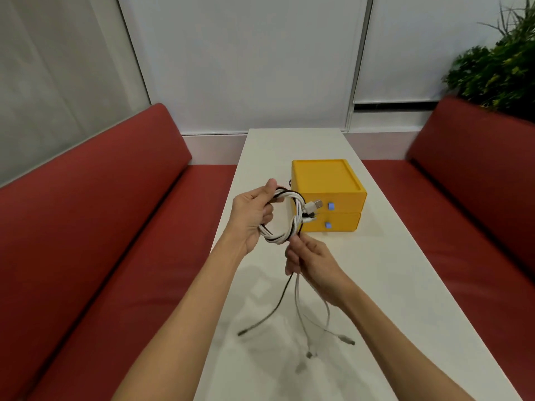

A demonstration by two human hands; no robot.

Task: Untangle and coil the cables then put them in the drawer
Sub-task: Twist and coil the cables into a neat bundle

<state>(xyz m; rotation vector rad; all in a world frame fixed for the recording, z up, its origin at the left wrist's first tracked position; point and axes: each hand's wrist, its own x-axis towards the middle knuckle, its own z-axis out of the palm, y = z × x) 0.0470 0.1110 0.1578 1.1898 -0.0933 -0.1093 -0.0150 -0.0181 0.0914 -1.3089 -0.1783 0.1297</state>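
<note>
while left hand (pixel 251 219), right hand (pixel 314 263) grip cables (pixel 278 240): white table (pixel 399 273), red benches (pixel 115 227)

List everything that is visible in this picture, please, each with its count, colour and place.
cables: several, white and at least one black, coiled in the air over the table; loose ends hang below the coil
drawer unit: one, yellow, two shut drawers, on the table behind the coil
drawer handles: two, blue, one on each drawer front
table: one, white, centre
benches: two, red, one on each side of the table
plant: one, green, upper right corner
blinds: at least two, white, behind the table
left hand: one, holds the coil
right hand: one, pinches the strands just below the coil
</note>
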